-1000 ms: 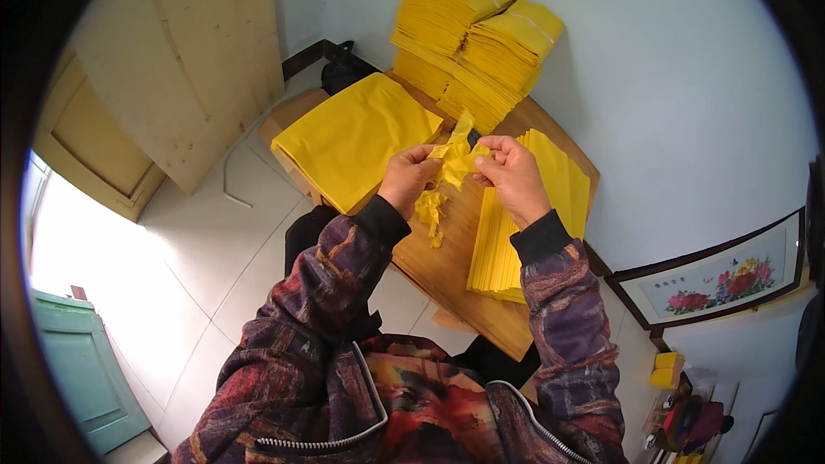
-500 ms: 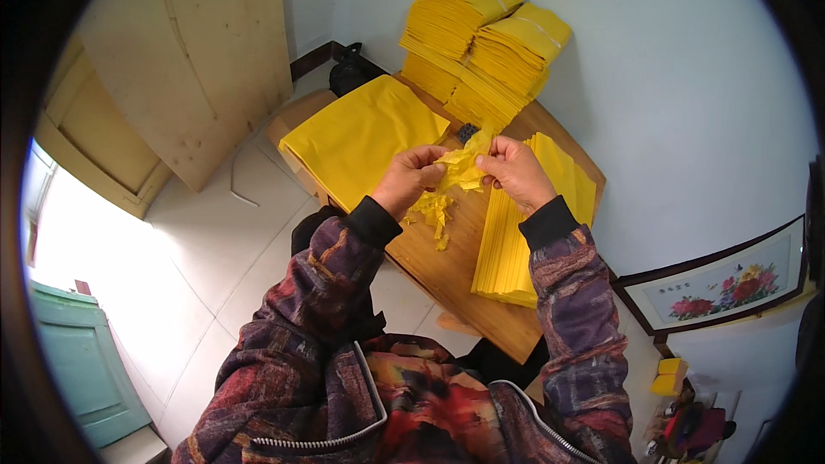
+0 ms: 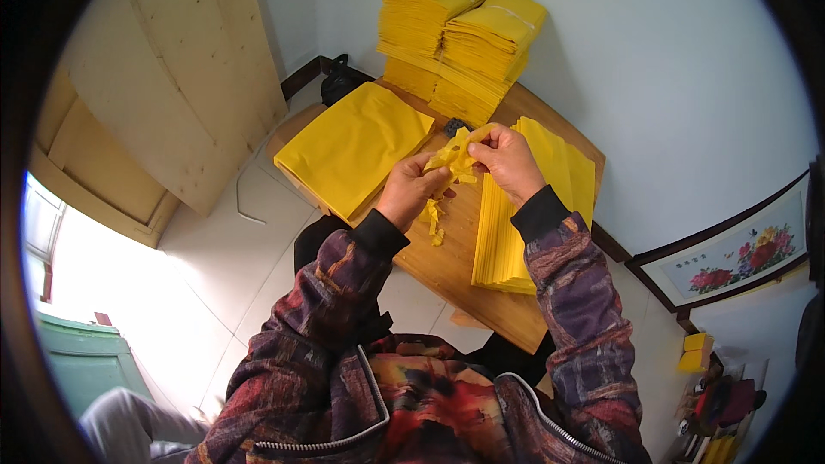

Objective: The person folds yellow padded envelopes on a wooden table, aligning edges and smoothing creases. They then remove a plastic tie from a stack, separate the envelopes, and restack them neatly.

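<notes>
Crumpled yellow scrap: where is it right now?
In the head view, the scrap is held between the left hand and right hand near centre, above the wooden table, left of the rightmost yellow stack.

Before me, the wooden surface [image 3: 455,271] carries banded yellow bundles [image 3: 464,43] at its far end, a small dark object [image 3: 455,126] by their foot. A yellow stack [image 3: 501,249] lies along its right edge, torn yellow scraps [image 3: 436,230] toward my near edge. A flat yellow pile [image 3: 357,146] covers the left edge; I cannot see what supports it.
</notes>
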Demonstrator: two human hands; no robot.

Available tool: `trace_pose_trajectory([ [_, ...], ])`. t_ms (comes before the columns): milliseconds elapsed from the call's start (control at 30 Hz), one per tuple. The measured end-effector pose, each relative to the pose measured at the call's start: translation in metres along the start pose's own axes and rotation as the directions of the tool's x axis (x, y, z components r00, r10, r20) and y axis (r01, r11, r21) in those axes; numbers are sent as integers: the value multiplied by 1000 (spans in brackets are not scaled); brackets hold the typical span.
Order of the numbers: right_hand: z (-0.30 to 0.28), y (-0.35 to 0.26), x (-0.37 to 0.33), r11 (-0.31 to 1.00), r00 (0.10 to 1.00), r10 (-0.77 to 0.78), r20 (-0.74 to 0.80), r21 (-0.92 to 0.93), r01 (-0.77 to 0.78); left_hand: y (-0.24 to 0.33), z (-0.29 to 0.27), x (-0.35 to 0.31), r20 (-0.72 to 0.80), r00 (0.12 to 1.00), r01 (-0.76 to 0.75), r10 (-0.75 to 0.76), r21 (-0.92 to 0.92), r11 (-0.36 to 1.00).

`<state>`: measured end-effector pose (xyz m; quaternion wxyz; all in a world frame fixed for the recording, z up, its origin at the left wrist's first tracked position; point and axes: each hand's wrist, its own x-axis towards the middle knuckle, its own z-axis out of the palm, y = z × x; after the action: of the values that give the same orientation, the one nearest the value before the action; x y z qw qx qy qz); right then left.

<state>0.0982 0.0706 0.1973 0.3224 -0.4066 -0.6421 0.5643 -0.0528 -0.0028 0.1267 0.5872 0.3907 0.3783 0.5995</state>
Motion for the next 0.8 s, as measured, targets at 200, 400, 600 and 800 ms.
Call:
trace_pose_trajectory([
  [200,-2,-4,-6,998,999,-34,-21,53,35,9,-4,-7,-113,989,78,-97,-160,984],
  [400,13,0,-9,999,1000,-31,-2,-24,31,13,-1,-8,-55,989,117,-134,-241,964],
  [600,11,5,-9,996,997,36,63,-85,-30,5,4,-10,7,999,-49,49,-83,995],
  [800,-1,2,-33,989,998,-1,66,145,-9,17,28,-8,70,982,-177,175,35,984],
])
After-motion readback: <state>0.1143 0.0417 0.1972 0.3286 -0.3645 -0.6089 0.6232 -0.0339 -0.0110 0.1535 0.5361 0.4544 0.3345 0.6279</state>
